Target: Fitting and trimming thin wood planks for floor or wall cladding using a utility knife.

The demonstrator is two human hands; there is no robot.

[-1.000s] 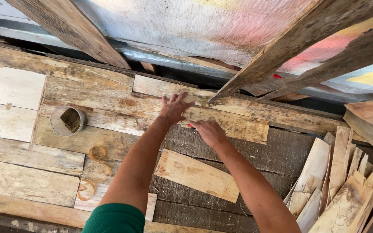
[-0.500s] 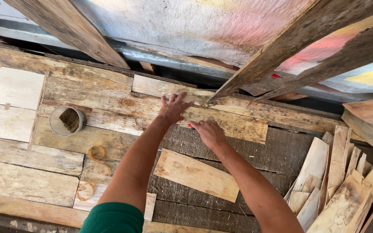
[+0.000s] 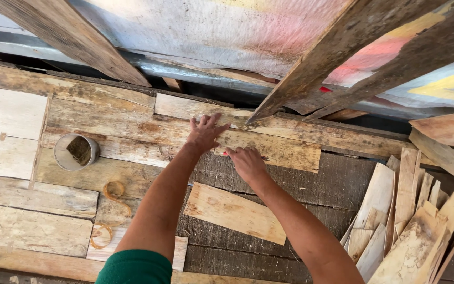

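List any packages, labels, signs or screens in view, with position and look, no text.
No labels or screens show.
Painted sheet: leans along the top behind the slanting planks; flat, whitish with pink, red and yellow patches, possibly a banner or sign.
Round container: on the boards at left, well left of the left hand; open-topped, pale grey, brownish contents.
The right hand rests on a pale plank.

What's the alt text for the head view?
A person's left hand lies flat on a long weathered plank while the right hand grips its near edge. Nearby are a small round container, a loose pale board and stacked wood offcuts.
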